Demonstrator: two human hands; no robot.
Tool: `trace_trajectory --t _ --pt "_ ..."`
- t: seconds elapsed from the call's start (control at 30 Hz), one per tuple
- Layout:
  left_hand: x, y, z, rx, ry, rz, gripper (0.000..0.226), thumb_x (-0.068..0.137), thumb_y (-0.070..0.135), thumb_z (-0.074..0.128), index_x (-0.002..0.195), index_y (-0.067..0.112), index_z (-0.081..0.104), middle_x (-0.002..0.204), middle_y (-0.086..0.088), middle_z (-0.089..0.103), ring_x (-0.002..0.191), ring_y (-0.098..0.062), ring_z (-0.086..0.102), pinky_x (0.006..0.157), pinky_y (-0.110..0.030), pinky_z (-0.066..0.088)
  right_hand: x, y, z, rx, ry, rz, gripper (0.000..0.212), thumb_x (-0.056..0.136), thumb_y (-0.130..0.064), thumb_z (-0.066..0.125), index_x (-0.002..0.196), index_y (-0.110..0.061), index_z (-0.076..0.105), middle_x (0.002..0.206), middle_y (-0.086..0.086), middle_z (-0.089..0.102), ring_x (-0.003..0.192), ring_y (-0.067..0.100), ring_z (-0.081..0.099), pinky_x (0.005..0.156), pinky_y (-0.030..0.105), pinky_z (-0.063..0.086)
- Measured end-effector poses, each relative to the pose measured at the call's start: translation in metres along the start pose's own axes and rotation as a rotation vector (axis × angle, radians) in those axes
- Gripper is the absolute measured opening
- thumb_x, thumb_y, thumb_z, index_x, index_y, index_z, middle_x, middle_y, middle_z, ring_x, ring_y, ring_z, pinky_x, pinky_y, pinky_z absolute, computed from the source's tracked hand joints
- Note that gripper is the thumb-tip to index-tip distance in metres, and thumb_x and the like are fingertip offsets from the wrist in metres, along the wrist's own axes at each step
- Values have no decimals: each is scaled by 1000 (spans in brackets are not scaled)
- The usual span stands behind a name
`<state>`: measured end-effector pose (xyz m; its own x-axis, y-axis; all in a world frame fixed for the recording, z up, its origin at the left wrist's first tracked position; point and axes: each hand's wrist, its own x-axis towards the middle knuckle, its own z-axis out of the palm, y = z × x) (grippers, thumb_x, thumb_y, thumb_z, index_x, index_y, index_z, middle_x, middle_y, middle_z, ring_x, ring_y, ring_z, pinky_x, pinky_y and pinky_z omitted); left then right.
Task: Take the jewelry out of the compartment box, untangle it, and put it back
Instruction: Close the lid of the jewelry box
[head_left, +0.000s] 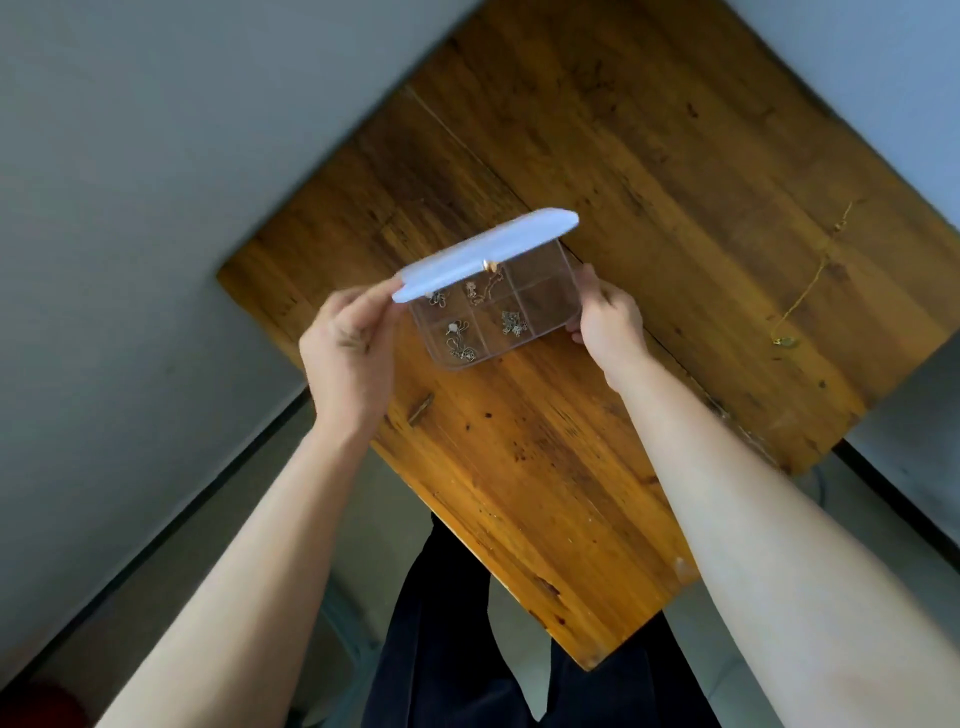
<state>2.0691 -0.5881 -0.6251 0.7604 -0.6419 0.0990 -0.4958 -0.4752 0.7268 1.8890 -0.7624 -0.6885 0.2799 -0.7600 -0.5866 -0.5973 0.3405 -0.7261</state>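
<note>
Left hand (349, 347) pinches the near-left corner of the white lid (485, 254), lid raised at a slant over the box; right hand (609, 321) grips the right side wall of the clear compartment box (545, 306), fingers curled round it. Room: grey-white walls (130, 182) meet in a corner behind, dark baseboard strip w/ pale floor (395, 514) below. Bench (597, 156) is worn orange-brown wood planks w/ dark stains & scratches, turned diagonal in view, corner pointing at the person. Dark trousers (452, 649) show under the bench edge. Box sits on the bench mid-left, 6 sections; tangled silver jewelry (461, 344) in the near-left section, more pieces in 3 others, the two right-hand sections bare. Thin gold chain (810, 280) lies loose on the bench far right, well apart from the box.
</note>
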Motion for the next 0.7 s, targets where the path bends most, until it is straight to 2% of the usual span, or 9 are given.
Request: trace_trajectory --t 0.03,0.1,0.23,0.33,0.43,0.5,0.57,0.6,0.7 --pt "-12 -4 1 33 -28 40 21 90 10 69 109 16 77 101 4 69 87 -9 64 75 -19 48 -4 -1 0 51 26 36 49 100 -59 34 74 -43 72 68 -13 71 71 5 65 67 27 50" --pt "-30 -11 6 80 -102 91 23 89 6 71 110 14 76 103 1 71 90 -18 67 76 -27 52 -11 -2 1 108 66 90 45 97 -67 33 77 -44 67 82 -12 73 80 7 67 66 24 49" --pt "-47 -21 20 205 -238 99 27 91 3 67 116 11 73 117 -11 70 103 -30 67 83 -44 57 -21 2 0 158 53 104 35 91 -72 38 100 -44 57 109 -10 65 94 11 65 64 18 49" --pt "-51 -20 27 237 -289 46 30 93 3 62 121 10 69 134 -19 59 122 -37 58 95 -49 53 -24 4 0 155 42 67 31 96 -64 43 114 -43 57 108 -20 61 98 10 64 62 12 52" --pt "-52 -14 32 148 -337 -148 41 97 18 58 138 17 54 153 -13 43 138 -31 44 109 -42 41 -26 6 0 116 46 11 26 99 -53 46 117 -40 61 104 -25 60 103 11 64 73 16 56" --pt "-44 -7 36 -88 -346 -469 57 99 32 54 152 22 35 159 -2 36 143 -23 38 114 -43 36 -25 6 2 102 49 -15 33 100 -46 48 128 -32 61 113 -21 62 111 13 62 87 27 57" --pt "-30 -1 39 -345 -314 -745 56 100 33 51 152 22 35 155 2 42 141 -22 41 114 -46 37 -22 2 5 38 22 -58 37 102 -39 49 136 -28 57 129 -10 62 121 15 57 99 37 52" --pt "-24 2 40 -409 -300 -778 52 100 30 51 150 22 39 151 3 47 139 -21 44 114 -46 38 -19 -2 6 -12 5 -92 38 102 -37 50 139 -28 55 136 -6 59 125 16 54 103 38 49" --pt "-6 9 41 -476 -270 -702 51 100 18 51 149 25 41 148 5 50 138 -17 45 114 -41 37 -1 -25 11 -105 -6 -197 41 104 -34 48 143 -25 51 142 -2 55 131 18 49 106 37 44"
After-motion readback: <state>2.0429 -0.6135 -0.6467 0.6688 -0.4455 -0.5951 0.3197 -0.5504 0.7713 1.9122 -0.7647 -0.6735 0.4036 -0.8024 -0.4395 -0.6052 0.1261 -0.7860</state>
